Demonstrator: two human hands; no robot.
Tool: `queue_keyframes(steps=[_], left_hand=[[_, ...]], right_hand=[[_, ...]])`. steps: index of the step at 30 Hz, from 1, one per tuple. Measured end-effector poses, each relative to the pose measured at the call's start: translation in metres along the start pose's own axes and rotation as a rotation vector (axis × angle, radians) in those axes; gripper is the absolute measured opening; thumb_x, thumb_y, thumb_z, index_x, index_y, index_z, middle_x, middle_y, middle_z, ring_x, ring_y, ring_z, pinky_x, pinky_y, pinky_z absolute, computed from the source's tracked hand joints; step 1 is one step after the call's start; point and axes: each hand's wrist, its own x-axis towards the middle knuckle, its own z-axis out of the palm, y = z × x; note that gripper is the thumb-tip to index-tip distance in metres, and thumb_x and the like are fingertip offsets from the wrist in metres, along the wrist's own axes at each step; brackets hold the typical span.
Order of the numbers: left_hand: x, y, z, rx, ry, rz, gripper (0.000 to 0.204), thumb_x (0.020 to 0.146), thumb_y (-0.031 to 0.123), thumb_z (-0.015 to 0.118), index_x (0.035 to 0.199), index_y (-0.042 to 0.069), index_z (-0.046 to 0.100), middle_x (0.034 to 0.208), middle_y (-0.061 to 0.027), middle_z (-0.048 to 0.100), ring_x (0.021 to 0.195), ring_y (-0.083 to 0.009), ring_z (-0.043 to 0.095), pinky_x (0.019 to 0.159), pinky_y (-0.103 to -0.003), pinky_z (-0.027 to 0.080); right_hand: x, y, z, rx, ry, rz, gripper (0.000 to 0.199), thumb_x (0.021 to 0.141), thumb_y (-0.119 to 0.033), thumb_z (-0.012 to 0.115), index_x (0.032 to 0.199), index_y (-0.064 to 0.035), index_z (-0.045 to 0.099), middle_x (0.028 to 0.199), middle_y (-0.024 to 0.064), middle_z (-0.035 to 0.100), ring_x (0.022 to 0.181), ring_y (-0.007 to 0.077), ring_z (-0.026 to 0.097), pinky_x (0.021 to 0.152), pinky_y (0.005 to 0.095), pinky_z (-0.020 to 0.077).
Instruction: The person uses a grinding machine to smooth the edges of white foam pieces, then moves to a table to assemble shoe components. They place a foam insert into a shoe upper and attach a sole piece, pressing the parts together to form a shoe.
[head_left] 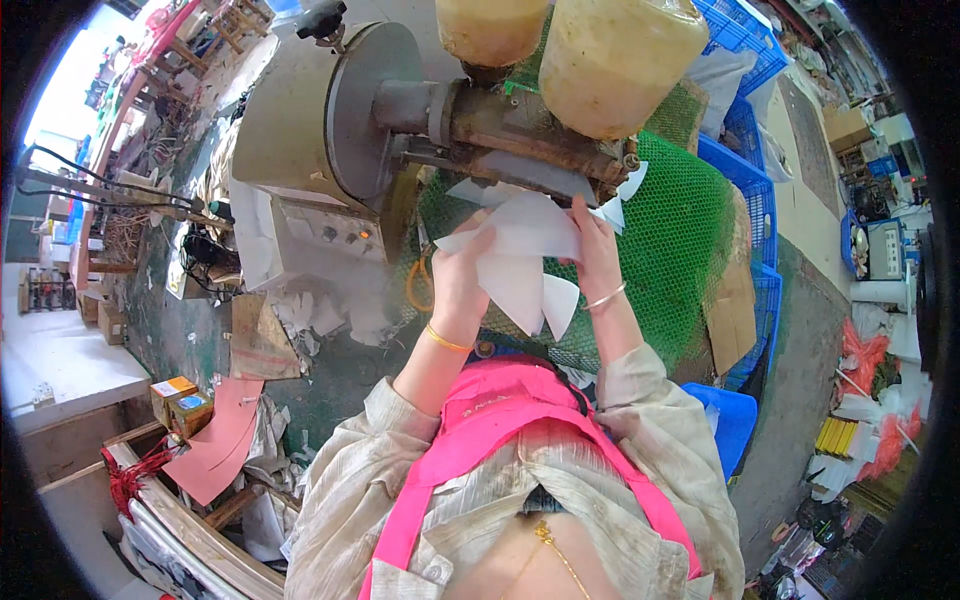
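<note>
Left hand point(462, 272) and right hand point(592, 245) both closed on white paper sheets point(520, 255) just below rusty machine shaft point(520, 135); risk: sheets or fingers could snag if it turns.

Your left hand point(462, 272) and right hand point(592, 245) meet in front of you, both on the paper sheets point(520, 255), which lie between them just below the machine's shaft point(520, 140). Two jugs point(615, 60) sit above that shaft. The drum housing point(330, 110) stands to your left, the control panel point(335, 232) beneath it. Mesh point(680, 240) spreads behind the sheets, crates point(745, 150) to its right.
</note>
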Motion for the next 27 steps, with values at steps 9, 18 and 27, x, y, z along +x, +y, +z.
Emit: queue_keyframes(steps=[9,18,27], left_hand=[[0.003,0.004,-0.003,-0.119,0.003,-0.002,0.027,0.075,0.0,0.056,0.101,-0.005,0.051,0.096,-0.0114,0.057,0.086,-0.0205,0.057,0.075,-0.031,0.046],[0.006,-0.002,-0.008,-0.092,0.039,0.07,0.032,0.077,0.003,0.056,0.107,-0.006,0.049,0.105,-0.0114,0.055,0.092,-0.0219,0.055,0.079,-0.031,0.044],[0.003,-0.005,-0.003,-0.209,-0.094,-0.053,0.035,0.077,0.004,0.057,0.109,-0.006,0.048,0.105,-0.0113,0.054,0.091,-0.0216,0.055,0.078,-0.031,0.045]], right_hand=[[-0.021,0.002,-0.015,-0.013,-0.185,0.145,0.031,0.082,-0.025,0.051,0.061,-0.0038,0.051,0.042,-0.0001,0.041,0.029,0.0091,0.035,0.029,0.0218,0.027],[-0.012,0.016,-0.005,-0.186,-0.17,-0.017,0.031,0.085,-0.032,0.049,0.078,-0.0025,0.054,0.051,-0.0025,0.044,0.04,0.0069,0.041,0.04,0.0195,0.0323],[-0.013,0.014,-0.015,-0.141,0.082,-0.101,0.031,0.081,-0.027,0.056,0.061,-0.0044,0.052,0.044,0.0011,0.045,0.031,0.0097,0.04,0.03,0.0211,0.0283]])
